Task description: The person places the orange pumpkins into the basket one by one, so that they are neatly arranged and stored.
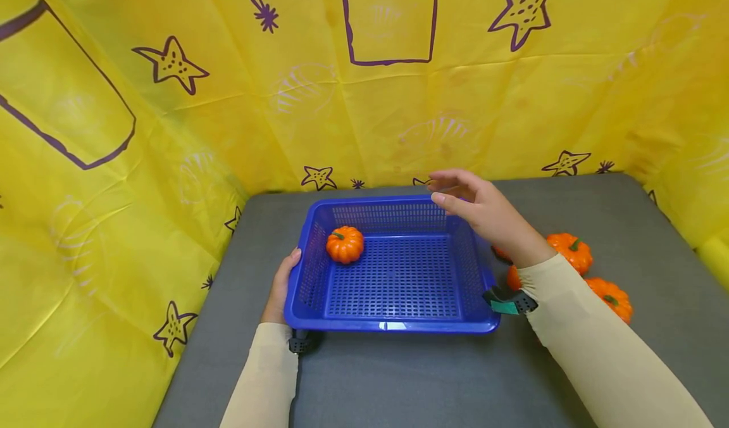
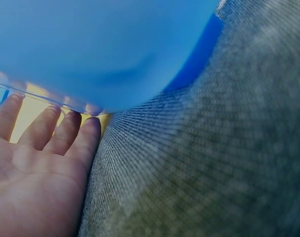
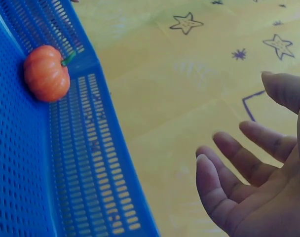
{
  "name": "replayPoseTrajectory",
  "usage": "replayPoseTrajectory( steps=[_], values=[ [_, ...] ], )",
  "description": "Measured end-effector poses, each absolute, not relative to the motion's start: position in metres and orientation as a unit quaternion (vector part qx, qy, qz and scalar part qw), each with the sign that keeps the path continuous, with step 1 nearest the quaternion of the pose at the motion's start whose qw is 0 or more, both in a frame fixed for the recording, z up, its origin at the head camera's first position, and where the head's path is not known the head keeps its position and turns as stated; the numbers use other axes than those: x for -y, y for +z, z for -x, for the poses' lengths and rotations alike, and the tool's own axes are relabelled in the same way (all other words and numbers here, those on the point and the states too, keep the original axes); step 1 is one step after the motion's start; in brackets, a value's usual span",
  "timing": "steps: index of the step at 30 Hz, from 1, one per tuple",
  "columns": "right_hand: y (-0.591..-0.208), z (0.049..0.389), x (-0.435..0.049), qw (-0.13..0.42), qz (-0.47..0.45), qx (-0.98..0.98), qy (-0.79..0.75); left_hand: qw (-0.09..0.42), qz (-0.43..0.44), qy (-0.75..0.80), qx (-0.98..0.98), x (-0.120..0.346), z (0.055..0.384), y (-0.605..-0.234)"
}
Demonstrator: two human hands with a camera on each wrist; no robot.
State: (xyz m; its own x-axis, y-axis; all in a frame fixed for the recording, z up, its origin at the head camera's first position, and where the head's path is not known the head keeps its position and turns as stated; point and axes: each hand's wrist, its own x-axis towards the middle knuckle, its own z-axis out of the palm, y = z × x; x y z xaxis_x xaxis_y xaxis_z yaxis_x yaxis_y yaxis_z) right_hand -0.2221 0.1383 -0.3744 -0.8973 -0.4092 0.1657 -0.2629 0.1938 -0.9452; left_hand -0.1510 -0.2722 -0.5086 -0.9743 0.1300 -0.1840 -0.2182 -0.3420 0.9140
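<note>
An orange toy pumpkin [image 1: 345, 245] with a green stem lies in the left part of a blue plastic basket [image 1: 393, 327] with perforated walls. My left hand [image 1: 280, 289] is at the basket's left side. In the left wrist view its fairly straight fingers [image 2: 83, 140] touch the outside of the basket; its thumb is out of that view. Above the basket's far right corner hangs my right hand [image 1: 475, 206], holding nothing. Its fingers are loosely bent and spread apart from the thumb, as the right wrist view also shows.
Several more toy pumpkins [image 1: 610, 298] lie on the grey tabletop [image 1: 433, 377] to the right of the basket, partly hidden by my right forearm. A yellow cloth [image 1: 376, 124] with starfish drawings hangs behind the table and along its sides.
</note>
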Motion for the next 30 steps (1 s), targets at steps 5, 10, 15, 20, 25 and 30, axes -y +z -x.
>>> replayPoseTrajectory(
  steps=[5,10,15,20,25,30],
  values=[
    [-0.372,0.215,-0.154,0.050,0.211,-0.776,-0.592,0.114,0.058,0.813,-0.568,0.273,0.147,-0.506],
    [-0.376,0.210,-0.169,0.042,0.194,-0.787,-0.584,0.118,0.070,0.811,-0.568,0.274,0.145,-0.506],
    [-0.383,0.204,-0.184,0.033,0.180,-0.806,-0.563,0.120,0.063,0.813,-0.566,0.274,0.146,-0.506],
    [-0.393,0.200,-0.196,0.023,0.179,-0.817,-0.547,0.123,0.048,0.817,-0.562,0.275,0.146,-0.505],
    [-0.398,0.195,-0.206,0.021,0.167,-0.817,-0.552,0.121,0.041,0.817,-0.563,0.276,0.146,-0.505],
    [-0.403,0.191,-0.221,0.001,0.169,-0.817,-0.551,0.124,0.027,0.822,-0.555,0.275,0.148,-0.506]
  ],
)
